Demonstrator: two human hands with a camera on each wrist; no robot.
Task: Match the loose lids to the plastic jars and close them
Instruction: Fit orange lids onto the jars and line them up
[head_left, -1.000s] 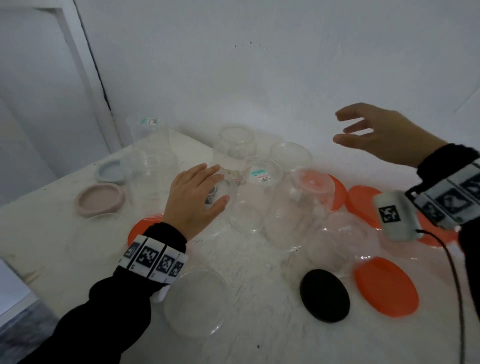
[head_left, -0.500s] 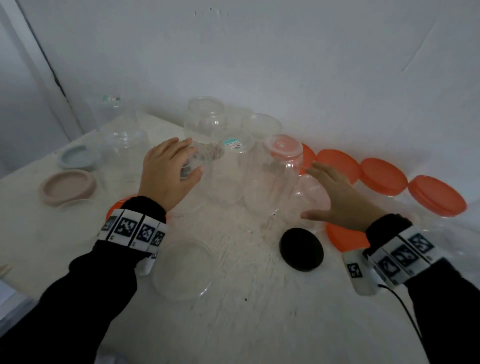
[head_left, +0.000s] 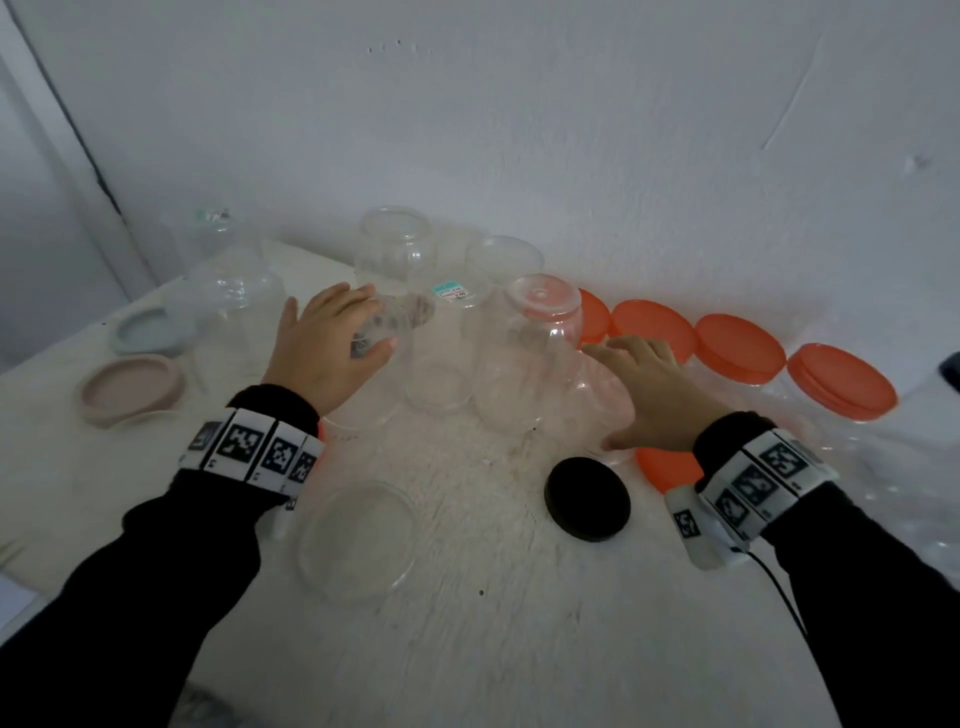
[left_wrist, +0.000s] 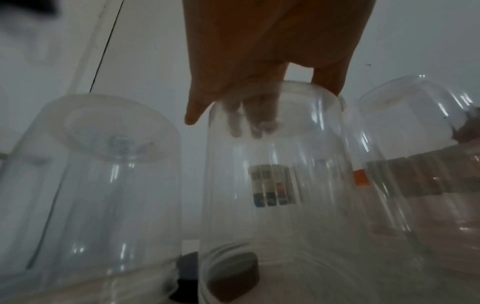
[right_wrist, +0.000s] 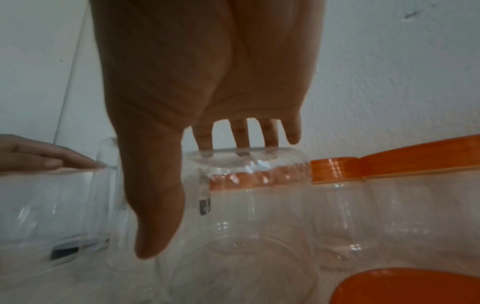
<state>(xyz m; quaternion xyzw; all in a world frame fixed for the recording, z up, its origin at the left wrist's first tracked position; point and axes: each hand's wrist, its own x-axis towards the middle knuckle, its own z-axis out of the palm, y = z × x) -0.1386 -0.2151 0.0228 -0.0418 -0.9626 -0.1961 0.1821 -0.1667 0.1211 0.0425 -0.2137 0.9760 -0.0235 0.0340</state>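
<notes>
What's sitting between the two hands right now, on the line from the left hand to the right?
In the head view, two upturned clear jars: one with a price sticker, then a taller one, between the left hand and right hand.

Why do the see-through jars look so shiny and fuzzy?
Head view: dim, even light, the clear jars nearly vanish against the white table. Left wrist view: white glare streaks on the held jar, soft focus. Right wrist view: the right hand is dark and blurry.

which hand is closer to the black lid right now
Right. The right hand rests on a clear jar just behind the black lid; the left hand holds another jar farther left.
</notes>
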